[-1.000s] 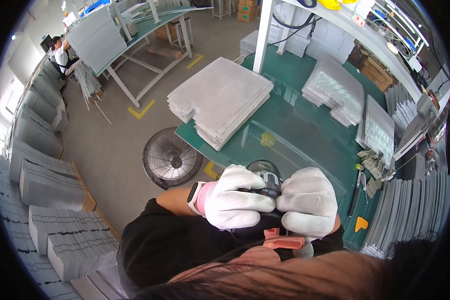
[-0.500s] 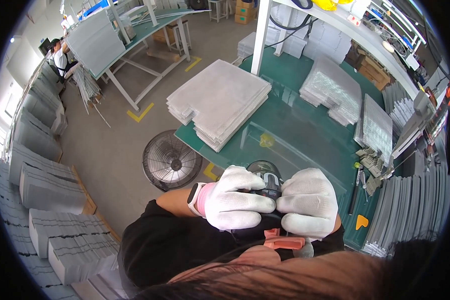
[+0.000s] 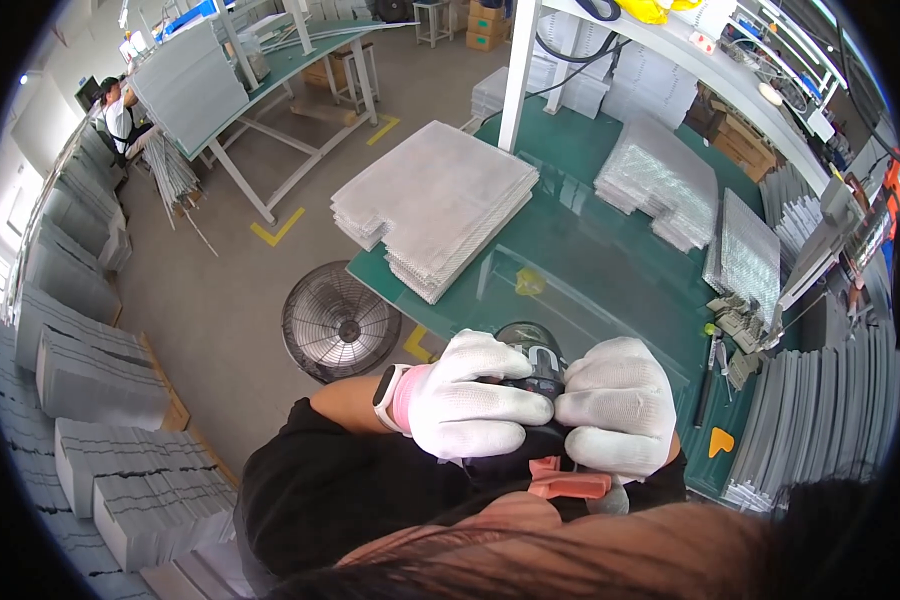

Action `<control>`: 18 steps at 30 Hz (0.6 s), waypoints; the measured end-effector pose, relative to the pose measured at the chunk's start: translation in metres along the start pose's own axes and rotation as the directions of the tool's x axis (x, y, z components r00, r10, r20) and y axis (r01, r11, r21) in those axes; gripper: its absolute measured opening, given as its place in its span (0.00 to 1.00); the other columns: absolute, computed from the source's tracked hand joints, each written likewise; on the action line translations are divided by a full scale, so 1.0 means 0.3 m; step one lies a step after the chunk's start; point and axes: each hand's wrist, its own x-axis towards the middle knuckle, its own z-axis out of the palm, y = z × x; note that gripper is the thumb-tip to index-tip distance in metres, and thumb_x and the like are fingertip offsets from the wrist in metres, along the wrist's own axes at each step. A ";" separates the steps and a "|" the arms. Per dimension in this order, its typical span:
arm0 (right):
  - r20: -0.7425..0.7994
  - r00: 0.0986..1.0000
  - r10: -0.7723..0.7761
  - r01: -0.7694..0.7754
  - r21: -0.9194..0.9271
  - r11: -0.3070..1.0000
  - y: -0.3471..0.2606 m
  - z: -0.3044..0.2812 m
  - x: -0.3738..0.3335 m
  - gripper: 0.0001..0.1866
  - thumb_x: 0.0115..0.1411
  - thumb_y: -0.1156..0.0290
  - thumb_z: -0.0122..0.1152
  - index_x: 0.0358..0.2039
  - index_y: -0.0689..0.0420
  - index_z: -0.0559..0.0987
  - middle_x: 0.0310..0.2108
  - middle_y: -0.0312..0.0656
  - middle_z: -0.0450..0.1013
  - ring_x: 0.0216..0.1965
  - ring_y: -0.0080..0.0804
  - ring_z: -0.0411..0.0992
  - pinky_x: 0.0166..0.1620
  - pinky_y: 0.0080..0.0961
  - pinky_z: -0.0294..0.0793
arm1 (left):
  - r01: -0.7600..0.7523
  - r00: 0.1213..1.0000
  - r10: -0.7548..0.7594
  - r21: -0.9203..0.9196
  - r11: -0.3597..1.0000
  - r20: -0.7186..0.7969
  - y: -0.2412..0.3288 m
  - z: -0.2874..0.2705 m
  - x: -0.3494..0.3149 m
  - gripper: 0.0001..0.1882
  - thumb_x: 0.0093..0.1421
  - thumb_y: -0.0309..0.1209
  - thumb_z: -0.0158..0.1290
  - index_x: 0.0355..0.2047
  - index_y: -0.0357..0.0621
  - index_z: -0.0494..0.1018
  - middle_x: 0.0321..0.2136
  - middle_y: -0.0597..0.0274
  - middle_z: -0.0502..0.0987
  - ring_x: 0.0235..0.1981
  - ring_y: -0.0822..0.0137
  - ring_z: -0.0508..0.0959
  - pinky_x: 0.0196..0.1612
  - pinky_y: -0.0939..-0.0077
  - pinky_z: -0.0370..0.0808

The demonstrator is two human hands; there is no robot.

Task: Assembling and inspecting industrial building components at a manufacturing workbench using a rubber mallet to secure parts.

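Note:
Close to my chest, both hands are at a black rounded object (image 3: 542,362) with a glossy dark top and pale markings. My left hand (image 3: 470,400), in a white knit glove with a pink cuff, lies over its left side with bent fingers. On the other side my right hand (image 3: 620,408), also gloved in white, is curled like a fist against it, knuckles meeting the left fingertips. The object's lower part is hidden behind the gloves, so its exact kind cannot be told. A salmon-coloured clip-like piece (image 3: 570,482) shows just below the hands.
The green table (image 3: 580,250) bears a stack of pale mesh-like sheets (image 3: 440,200), silvery bubble-textured sheets (image 3: 660,180), a yellow patch (image 3: 530,281) and a black-handled tool (image 3: 706,385). A floor fan (image 3: 345,325) stands left. Grey panel stacks (image 3: 105,380) line the far left, where a person (image 3: 125,120) sits.
The whole view has shifted very slightly. My hands keep the same hold on the black object.

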 end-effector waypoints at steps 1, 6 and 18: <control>0.024 1.000 0.009 -0.009 0.014 1.000 -0.002 -0.007 0.001 0.23 0.31 0.64 0.61 0.32 0.58 0.81 0.24 0.41 0.71 0.18 0.32 0.68 0.18 0.27 0.62 | 0.000 0.999 -0.001 0.003 1.000 0.049 0.000 -0.010 0.003 0.11 0.52 0.34 0.56 0.34 0.44 0.74 0.43 0.50 0.80 0.38 0.47 0.76 0.36 0.57 0.70; 0.073 0.997 0.020 -0.022 0.031 0.999 -0.003 -0.014 -0.008 0.22 0.31 0.64 0.61 0.31 0.59 0.81 0.24 0.41 0.72 0.18 0.32 0.68 0.18 0.27 0.62 | 0.003 0.989 -0.002 -0.002 1.000 0.151 -0.001 -0.024 0.010 0.12 0.53 0.35 0.56 0.36 0.45 0.74 0.43 0.51 0.80 0.40 0.47 0.75 0.36 0.57 0.70; -0.038 0.999 0.023 -0.023 -0.015 1.000 -0.022 -0.009 0.000 0.22 0.30 0.65 0.61 0.31 0.57 0.82 0.22 0.38 0.70 0.17 0.31 0.67 0.18 0.27 0.61 | 0.028 0.986 -0.016 -0.067 0.997 0.165 -0.002 -0.029 0.005 0.12 0.54 0.35 0.56 0.36 0.45 0.73 0.46 0.50 0.80 0.41 0.47 0.75 0.37 0.55 0.71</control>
